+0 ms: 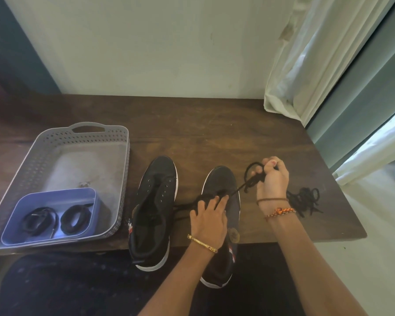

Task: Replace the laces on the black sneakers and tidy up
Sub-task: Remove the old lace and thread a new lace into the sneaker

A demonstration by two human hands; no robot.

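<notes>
Two black sneakers with white soles stand side by side at the table's front edge. The left sneaker (pixel 154 208) has bare eyelets and no lace. My left hand (pixel 209 216) presses down on the top of the right sneaker (pixel 224 179), fingers spread over its lacing. My right hand (pixel 271 179) grips a bunch of black lace (pixel 252 176) that runs taut from that shoe's eyelets. A loose heap of black lace (pixel 304 198) lies on the table just right of my right wrist.
A grey perforated basket (pixel 62 142) sits at the left on the dark wooden table (pixel 192 128); inside it a blue tub (pixel 21 222) holds two coiled black laces (pixel 57 221). A white curtain (pixel 306 65) hangs at the back right.
</notes>
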